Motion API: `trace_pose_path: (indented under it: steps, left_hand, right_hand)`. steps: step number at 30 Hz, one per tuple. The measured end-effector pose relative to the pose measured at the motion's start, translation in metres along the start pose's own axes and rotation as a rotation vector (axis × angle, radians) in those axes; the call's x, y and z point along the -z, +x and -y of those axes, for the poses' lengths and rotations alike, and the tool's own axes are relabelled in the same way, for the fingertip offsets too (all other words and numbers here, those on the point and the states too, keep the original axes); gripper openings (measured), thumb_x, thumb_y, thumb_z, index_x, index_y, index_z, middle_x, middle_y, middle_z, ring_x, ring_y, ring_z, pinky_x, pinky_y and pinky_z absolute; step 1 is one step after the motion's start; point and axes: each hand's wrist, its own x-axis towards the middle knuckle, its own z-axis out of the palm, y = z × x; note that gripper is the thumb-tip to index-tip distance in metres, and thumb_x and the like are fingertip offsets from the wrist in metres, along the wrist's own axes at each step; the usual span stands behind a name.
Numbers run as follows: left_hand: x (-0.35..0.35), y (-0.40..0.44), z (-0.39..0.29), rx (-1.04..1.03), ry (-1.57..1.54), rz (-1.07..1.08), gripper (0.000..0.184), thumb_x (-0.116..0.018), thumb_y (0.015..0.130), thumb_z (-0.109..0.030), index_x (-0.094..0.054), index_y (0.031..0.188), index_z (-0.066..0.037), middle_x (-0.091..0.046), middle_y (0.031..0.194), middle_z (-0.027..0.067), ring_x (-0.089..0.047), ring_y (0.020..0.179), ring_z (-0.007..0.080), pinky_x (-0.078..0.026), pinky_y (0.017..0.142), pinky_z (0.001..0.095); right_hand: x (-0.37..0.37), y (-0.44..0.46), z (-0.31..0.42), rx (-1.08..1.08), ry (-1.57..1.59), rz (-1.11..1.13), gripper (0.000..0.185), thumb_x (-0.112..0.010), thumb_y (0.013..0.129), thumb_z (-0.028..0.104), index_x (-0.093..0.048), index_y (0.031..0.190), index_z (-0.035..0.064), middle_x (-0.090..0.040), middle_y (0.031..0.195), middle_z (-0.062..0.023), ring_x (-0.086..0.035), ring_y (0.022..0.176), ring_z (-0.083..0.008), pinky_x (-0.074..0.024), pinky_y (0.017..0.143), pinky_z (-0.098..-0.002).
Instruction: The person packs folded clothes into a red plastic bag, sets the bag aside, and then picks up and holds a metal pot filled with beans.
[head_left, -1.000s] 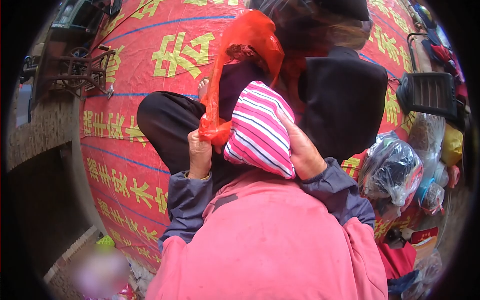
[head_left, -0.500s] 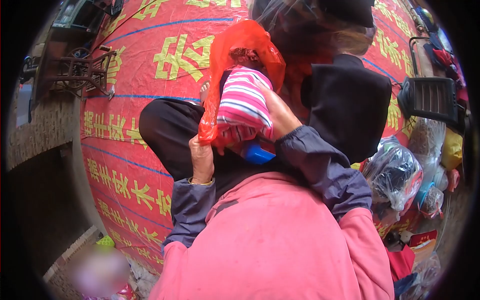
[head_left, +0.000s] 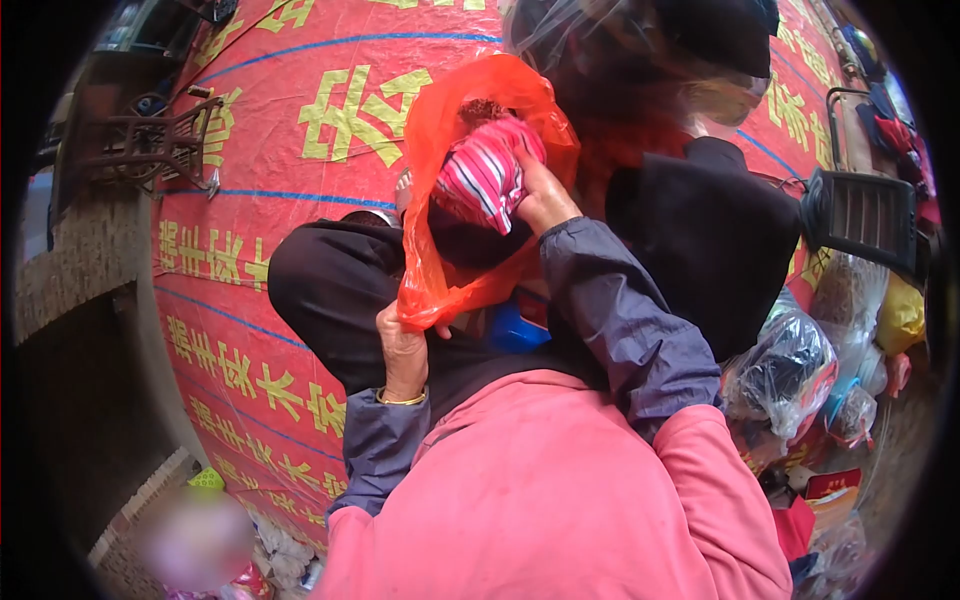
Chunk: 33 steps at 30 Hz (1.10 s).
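Head camera: left hand (head_left: 403, 350), center-left of the frame, pinches the near rim of a red-orange plastic bag (head_left: 440, 285), fingers closed on the film. Right hand (head_left: 545, 197), upper center, grips the right end of a striped cloth (head_left: 480, 178) (pink, white and dark stripes, bunched up), thumb and fingers closed on it; some fingertips are hidden by the cloth.

Cloth is upper center, within the outline of the bag's mouth, which gapes wide. Can't tell how deep it sits. Dark reddish textured material (head_left: 481, 111) shows just beyond it, near the far rim.

Blue object (head_left: 518, 328) sits just below the bag, mid-frame, partly covered; can't identify it. Dark trouser legs (head_left: 335, 285) on both sides of the bag. Gold-colored bracelet (head_left: 402, 400) on the left wrist, dark sleeves (head_left: 630, 300) on both forearms, pink top (head_left: 560, 480) filling bottom center.

Around that: red sheet (head_left: 280, 90) with yellow characters and blue lines as ground cover, black slatted unit (head_left: 866, 222) at right, clear plastic bag (head_left: 785, 375) with dark contents below it, yellow bundle (head_left: 902, 312) at far right.
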Motion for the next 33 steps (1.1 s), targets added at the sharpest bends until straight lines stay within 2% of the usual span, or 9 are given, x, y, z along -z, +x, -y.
trace_pose_path:
  steps: [1,3,6,9,15,19,21,28,33]
  left_hand:
    - [-0.001,0.001,-0.001,0.025,0.009,-0.018,0.065,-0.06,0.093,-0.062,-0.066,0.094,0.002,-0.068,0.08,0.0077,-0.06,0.062,0.0114,-0.047,0.06,0.025]
    - [-0.002,0.003,-0.003,0.043,-0.004,-0.027,0.064,-0.06,0.093,-0.062,-0.067,0.095,0.002,-0.068,0.081,0.0079,-0.06,0.063,0.0114,-0.048,0.061,0.0252]
    - [-0.001,0.006,-0.003,0.051,0.004,-0.04,0.065,-0.06,0.092,-0.062,-0.067,0.096,0.002,-0.068,0.081,0.0079,-0.06,0.063,0.0114,-0.048,0.061,0.0255]
    - [-0.003,0.008,-0.002,0.073,0.005,-0.053,0.067,-0.06,0.092,-0.064,-0.066,0.096,0.003,-0.068,0.081,0.0077,-0.06,0.063,0.0114,-0.048,0.062,0.0255]
    - [-0.001,0.006,0.001,0.038,0.033,-0.016,0.068,-0.059,0.092,-0.065,-0.066,0.097,0.003,-0.068,0.08,0.008,-0.061,0.063,0.0123,-0.048,0.061,0.0257]
    - [-0.003,0.006,0.001,0.026,0.013,0.005,0.063,-0.059,0.094,-0.06,-0.067,0.097,0.002,-0.069,0.081,0.0084,-0.061,0.063,0.013,-0.048,0.061,0.026]
    - [-0.002,0.004,0.005,0.023,0.009,0.031,0.061,-0.059,0.096,-0.058,-0.067,0.098,0.002,-0.069,0.081,0.0084,-0.061,0.063,0.0131,-0.048,0.061,0.0261]
    - [-0.006,0.003,0.006,0.049,0.019,0.052,0.037,-0.059,0.102,-0.035,-0.067,0.101,0.0,-0.069,0.084,0.0068,-0.061,0.064,0.0126,-0.048,0.059,0.0257]
    - [-0.006,0.002,0.006,0.059,0.009,0.072,0.032,-0.056,0.103,-0.03,-0.067,0.101,0.0,-0.07,0.084,0.0076,-0.061,0.063,0.0125,-0.047,0.059,0.0251]
  right_hand:
    - [-0.005,0.007,0.007,-0.006,-0.012,0.047,0.04,-0.052,0.105,0.031,-0.057,0.132,0.0009,-0.068,0.123,-0.0178,-0.068,0.11,-0.0344,-0.056,0.095,-0.0539]
    - [-0.001,0.018,0.008,0.018,-0.01,0.008,0.038,-0.06,0.101,0.031,-0.062,0.123,0.0,-0.073,0.109,-0.0137,-0.071,0.097,-0.0307,-0.0589,0.083,-0.0474]
    - [0.024,0.024,-0.016,0.33,-0.403,-0.298,0.024,-0.076,0.091,0.025,-0.069,0.09,0.0013,-0.066,0.076,-0.0038,-0.058,0.062,-0.0158,-0.0449,0.054,-0.0318]
    - [0.078,0.045,-0.037,0.477,-1.039,-0.339,0.024,-0.072,0.09,0.026,-0.069,0.083,0.0031,-0.067,0.078,-0.0066,-0.063,0.066,-0.0152,-0.046,0.05,-0.0313]
    - [0.058,0.014,-0.037,0.527,-1.38,-0.384,0.029,-0.068,0.092,0.029,-0.071,0.088,0.0002,-0.07,0.081,-0.0065,-0.067,0.073,-0.0151,-0.0499,0.054,-0.0293]
    - [0.041,-0.01,-0.04,0.567,-1.24,-0.324,0.03,-0.066,0.094,0.03,-0.072,0.096,0.0003,-0.071,0.082,-0.0069,-0.068,0.073,-0.016,-0.0523,0.057,-0.0293]
    - [0.014,-0.049,-0.043,0.353,-0.817,-0.101,0.033,-0.065,0.096,0.03,-0.069,0.108,-0.0009,-0.072,0.084,-0.0092,-0.069,0.075,-0.0169,-0.0544,0.064,-0.0292]
    - [-0.044,-0.22,-0.026,0.381,-0.755,0.243,0.047,-0.063,0.099,0.027,-0.056,0.134,-0.0044,-0.073,0.099,-0.0107,-0.071,0.091,-0.017,-0.0553,0.077,-0.0283]
    - [-0.02,-0.302,0.022,0.842,-0.833,0.192,0.042,-0.068,0.096,0.007,-0.057,0.134,-0.0061,-0.071,0.094,-0.0071,-0.064,0.088,-0.0085,-0.0525,0.077,-0.0229]
